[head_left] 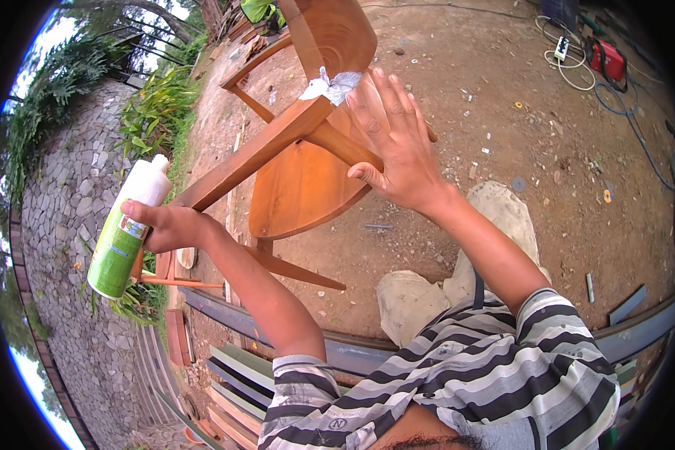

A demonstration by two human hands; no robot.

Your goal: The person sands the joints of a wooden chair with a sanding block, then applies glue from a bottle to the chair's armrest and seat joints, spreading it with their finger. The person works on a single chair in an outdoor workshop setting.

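Note:
A brown wooden chair stands tilted in front of me, its round seat below its curved backrest. My left hand is closed round a green and white bottle with a white cap, held beside the end of a long wooden bar of the chair. White crumpled material, cloth or paper, covers the joint under the backrest. My right hand is spread with its fingers straight, close to that joint. Its thumb lies by a chair rail; whether the palm presses on the wood is hidden.
Metal bars and wooden strips lie near my legs. At the far right are a red machine, a white power strip and loose cables. A stone wall and plants border the dirt ground on the left.

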